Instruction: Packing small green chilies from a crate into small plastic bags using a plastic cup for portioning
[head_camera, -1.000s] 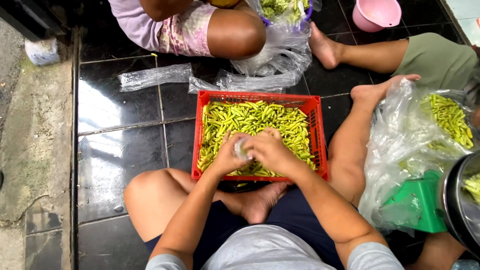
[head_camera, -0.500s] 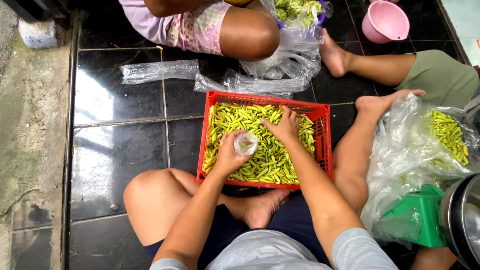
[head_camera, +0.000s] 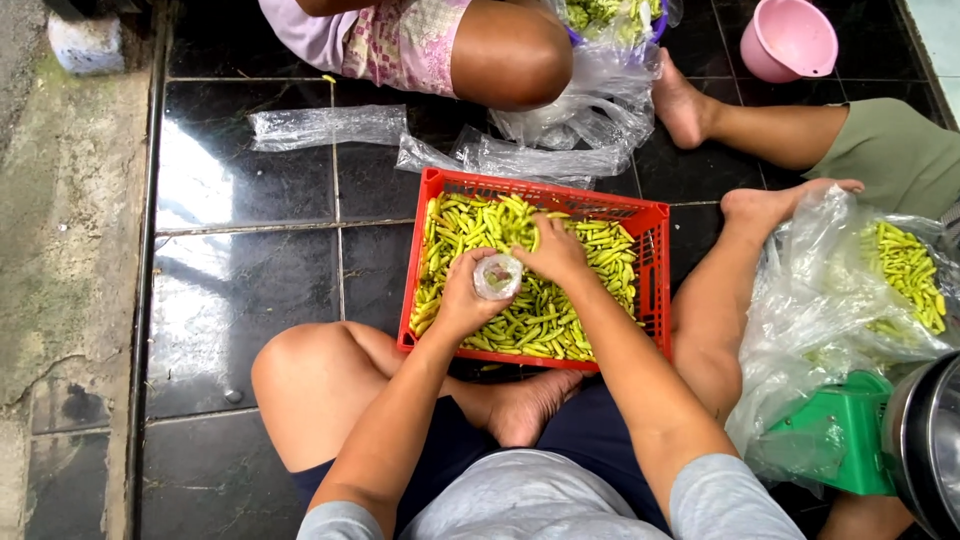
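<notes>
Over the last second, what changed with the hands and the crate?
The right hand left the left hand and reached forward into the green chillies in the red crate. The left hand kept hold of the small clear bag, now more exposed. Crate, loose plastic bags on the floor and pink bucket stayed put.
</notes>
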